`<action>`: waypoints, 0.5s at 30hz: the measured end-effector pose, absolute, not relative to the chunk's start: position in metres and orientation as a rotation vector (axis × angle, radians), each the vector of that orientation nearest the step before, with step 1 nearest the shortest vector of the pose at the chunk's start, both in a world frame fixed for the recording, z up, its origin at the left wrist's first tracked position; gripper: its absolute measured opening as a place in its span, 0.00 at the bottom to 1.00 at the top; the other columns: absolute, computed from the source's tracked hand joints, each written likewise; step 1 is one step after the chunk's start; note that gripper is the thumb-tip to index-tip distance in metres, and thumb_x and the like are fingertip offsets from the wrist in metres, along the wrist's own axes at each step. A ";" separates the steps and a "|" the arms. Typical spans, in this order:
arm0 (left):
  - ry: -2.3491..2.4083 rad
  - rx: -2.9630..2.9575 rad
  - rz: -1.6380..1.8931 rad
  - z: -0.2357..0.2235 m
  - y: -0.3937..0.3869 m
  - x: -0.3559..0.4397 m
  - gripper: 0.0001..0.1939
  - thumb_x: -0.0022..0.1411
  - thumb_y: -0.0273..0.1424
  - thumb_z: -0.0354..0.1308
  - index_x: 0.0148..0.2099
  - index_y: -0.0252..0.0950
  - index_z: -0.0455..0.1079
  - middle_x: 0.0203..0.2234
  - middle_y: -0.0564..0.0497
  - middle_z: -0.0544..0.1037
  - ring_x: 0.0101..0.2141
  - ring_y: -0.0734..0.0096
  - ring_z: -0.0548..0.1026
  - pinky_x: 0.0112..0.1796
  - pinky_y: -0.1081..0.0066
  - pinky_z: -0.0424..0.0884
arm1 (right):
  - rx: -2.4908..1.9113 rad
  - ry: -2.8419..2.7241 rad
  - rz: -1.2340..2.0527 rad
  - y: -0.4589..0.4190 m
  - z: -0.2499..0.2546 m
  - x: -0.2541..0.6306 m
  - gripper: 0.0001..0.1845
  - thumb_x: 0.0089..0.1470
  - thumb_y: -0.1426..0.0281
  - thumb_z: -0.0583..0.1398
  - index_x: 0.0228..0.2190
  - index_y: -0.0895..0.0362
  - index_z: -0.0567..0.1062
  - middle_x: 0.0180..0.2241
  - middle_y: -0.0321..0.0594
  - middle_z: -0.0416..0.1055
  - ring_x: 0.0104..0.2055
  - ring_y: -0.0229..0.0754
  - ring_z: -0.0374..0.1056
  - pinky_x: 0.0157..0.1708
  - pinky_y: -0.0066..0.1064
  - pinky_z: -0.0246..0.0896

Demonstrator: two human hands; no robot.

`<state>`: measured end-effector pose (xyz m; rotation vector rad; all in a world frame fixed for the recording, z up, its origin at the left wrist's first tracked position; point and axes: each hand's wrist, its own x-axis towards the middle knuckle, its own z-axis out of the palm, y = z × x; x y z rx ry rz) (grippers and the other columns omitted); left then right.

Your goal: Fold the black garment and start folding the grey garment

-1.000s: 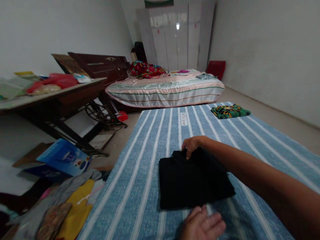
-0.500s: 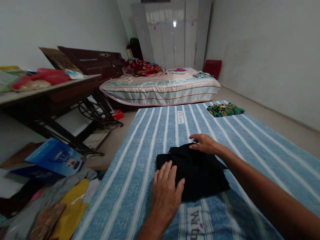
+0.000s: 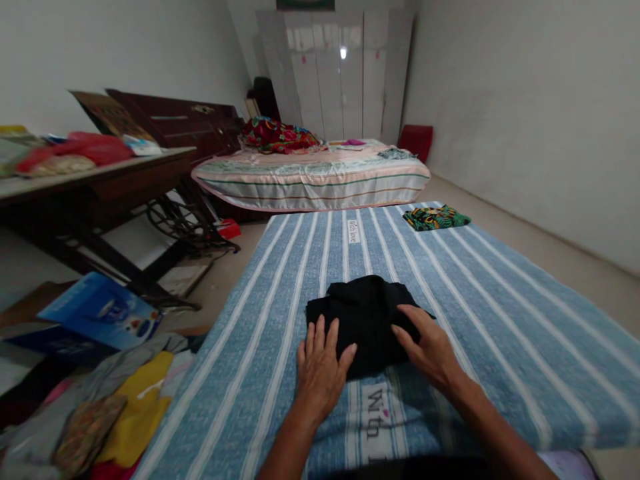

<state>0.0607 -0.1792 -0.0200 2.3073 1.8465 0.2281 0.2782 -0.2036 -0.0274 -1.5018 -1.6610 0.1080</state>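
Black cloth (image 3: 370, 313), one folded piece, lies on one striped sheet (image 3: 265, 320) beneath two spread, ungripping hands (image 3: 320, 370).

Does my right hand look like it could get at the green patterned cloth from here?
Probably, though likely with a stretch: the right hand is at the black cloth, and only striped sheet shows between it and the green patterned cloth near the far edge.
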 end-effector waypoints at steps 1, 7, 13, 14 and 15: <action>1.854 2.304 0.235 -0.020 -0.180 0.061 0.31 0.65 0.46 0.41 0.65 0.38 0.49 0.65 0.42 0.46 0.64 0.53 0.43 0.58 0.52 0.46 | -1.505 -1.633 0.109 -0.207 -0.027 0.281 0.17 0.56 0.65 0.55 0.47 0.57 0.69 0.46 0.48 0.71 0.49 0.48 0.67 0.48 0.43 0.64; 1.900 2.284 0.239 -0.023 -0.182 0.061 0.33 0.65 0.48 0.39 0.66 0.35 0.47 0.65 0.38 0.46 0.64 0.54 0.43 0.58 0.52 0.45 | -1.492 -1.583 0.049 -0.231 -0.037 0.294 0.12 0.56 0.67 0.55 0.41 0.57 0.71 0.42 0.47 0.72 0.46 0.47 0.68 0.46 0.42 0.65; 1.875 2.282 0.245 -0.022 -0.180 0.059 0.33 0.65 0.48 0.38 0.66 0.36 0.48 0.64 0.38 0.47 0.63 0.55 0.44 0.58 0.53 0.45 | -1.427 -1.605 0.019 -0.239 -0.036 0.286 0.10 0.56 0.68 0.55 0.39 0.55 0.72 0.40 0.44 0.74 0.43 0.46 0.70 0.45 0.41 0.66; 1.863 2.265 0.238 -0.019 -0.179 0.058 0.33 0.65 0.48 0.38 0.66 0.35 0.48 0.64 0.38 0.47 0.63 0.55 0.44 0.58 0.53 0.46 | -1.410 -1.616 0.026 -0.237 -0.032 0.283 0.09 0.56 0.68 0.55 0.39 0.55 0.72 0.39 0.44 0.74 0.43 0.45 0.70 0.44 0.40 0.66; 1.848 2.247 0.228 -0.016 -0.178 0.057 0.33 0.65 0.48 0.38 0.65 0.35 0.49 0.64 0.38 0.48 0.63 0.55 0.45 0.58 0.52 0.46 | -1.396 -1.627 0.034 -0.234 -0.028 0.281 0.09 0.56 0.68 0.55 0.38 0.55 0.72 0.39 0.44 0.74 0.42 0.45 0.70 0.44 0.39 0.66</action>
